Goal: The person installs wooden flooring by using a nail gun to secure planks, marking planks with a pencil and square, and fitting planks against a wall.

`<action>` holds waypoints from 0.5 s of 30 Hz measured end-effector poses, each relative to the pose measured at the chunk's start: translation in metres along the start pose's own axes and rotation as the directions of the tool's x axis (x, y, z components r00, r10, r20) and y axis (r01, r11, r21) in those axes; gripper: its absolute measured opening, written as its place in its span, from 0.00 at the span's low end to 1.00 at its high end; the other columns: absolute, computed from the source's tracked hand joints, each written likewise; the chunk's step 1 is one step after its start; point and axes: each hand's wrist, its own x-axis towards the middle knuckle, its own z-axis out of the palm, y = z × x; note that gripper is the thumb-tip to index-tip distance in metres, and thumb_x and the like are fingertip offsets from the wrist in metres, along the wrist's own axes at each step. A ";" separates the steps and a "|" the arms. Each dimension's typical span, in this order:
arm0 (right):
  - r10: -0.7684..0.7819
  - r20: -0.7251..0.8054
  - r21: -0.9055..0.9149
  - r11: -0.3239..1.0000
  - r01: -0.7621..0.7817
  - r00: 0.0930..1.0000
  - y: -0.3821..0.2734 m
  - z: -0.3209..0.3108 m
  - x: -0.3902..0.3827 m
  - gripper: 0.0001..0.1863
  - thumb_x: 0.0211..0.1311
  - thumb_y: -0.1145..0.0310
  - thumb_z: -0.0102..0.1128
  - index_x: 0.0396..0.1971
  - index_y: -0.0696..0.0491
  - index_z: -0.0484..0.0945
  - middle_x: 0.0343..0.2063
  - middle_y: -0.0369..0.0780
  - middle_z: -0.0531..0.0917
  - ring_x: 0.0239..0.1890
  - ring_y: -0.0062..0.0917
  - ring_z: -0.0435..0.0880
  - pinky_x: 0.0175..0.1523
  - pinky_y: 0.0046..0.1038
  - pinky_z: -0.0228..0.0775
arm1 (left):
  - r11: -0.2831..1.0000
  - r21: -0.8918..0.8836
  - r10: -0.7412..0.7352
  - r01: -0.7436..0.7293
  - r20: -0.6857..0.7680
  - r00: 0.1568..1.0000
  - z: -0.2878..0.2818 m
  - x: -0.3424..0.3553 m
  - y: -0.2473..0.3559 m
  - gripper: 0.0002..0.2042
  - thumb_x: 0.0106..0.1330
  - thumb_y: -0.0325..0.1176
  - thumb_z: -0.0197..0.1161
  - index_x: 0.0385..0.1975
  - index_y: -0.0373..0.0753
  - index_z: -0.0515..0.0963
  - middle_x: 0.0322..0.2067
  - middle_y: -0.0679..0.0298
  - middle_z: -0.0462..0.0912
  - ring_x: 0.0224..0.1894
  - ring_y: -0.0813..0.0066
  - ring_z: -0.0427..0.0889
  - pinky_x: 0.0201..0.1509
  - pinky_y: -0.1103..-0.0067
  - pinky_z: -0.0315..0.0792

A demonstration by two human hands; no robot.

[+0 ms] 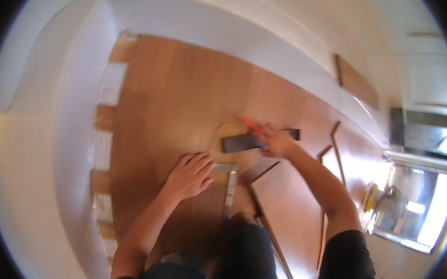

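Observation:
My left hand (189, 175) is low over the wood-look floor (179, 86), fingers together and bent. Its fingers and thumb close around the end of the short arm of an L-shaped metal square (230, 190). To the right, my right hand (276, 140) is closed on a slim red pencil (250, 123), which points up and to the left; motion blur softens its outline. Under that hand lies a dark, narrow strip (238, 143), its middle covered by the fingers. A pale tan patch (226, 134) shows beside the strip's left end.
Loose floor planks (288, 197) lie at the lower right, with narrow pieces (336, 148) beyond them. A white wall (72, 97) borders the left; the plank ends there are staggered. Another board (355, 83) leans at the right wall. A bright glazed door (417, 204) stands far right.

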 end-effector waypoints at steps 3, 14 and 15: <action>-0.039 -0.051 0.023 0.999 0.040 0.998 -0.003 -0.007 0.017 0.40 0.50 0.60 0.75 0.66 0.49 0.73 0.60 0.46 0.77 0.61 0.42 0.77 0.67 0.42 0.72 | 0.999 0.033 0.024 -0.022 -0.055 0.998 -0.010 0.001 0.000 0.26 0.59 0.41 0.72 0.57 0.41 0.79 0.63 0.61 0.78 0.67 0.63 0.75 0.70 0.63 0.66; 0.940 0.246 0.887 -0.120 0.446 -0.237 0.175 -0.079 -0.042 0.34 0.71 0.51 0.70 0.64 0.57 0.67 0.47 0.42 0.77 0.40 0.30 0.79 0.40 0.27 0.78 | 0.998 0.057 -0.031 0.033 -0.037 0.999 -0.018 0.000 -0.001 0.22 0.60 0.39 0.73 0.54 0.43 0.82 0.60 0.64 0.80 0.65 0.66 0.76 0.68 0.65 0.67; 0.927 0.284 0.851 -0.126 0.510 -0.246 0.194 -0.090 -0.035 0.35 0.70 0.50 0.71 0.64 0.57 0.67 0.49 0.44 0.77 0.41 0.32 0.80 0.41 0.28 0.80 | 0.997 0.061 -0.039 0.042 -0.040 0.998 -0.020 -0.003 0.000 0.22 0.60 0.39 0.73 0.54 0.43 0.82 0.60 0.64 0.80 0.65 0.66 0.76 0.68 0.65 0.67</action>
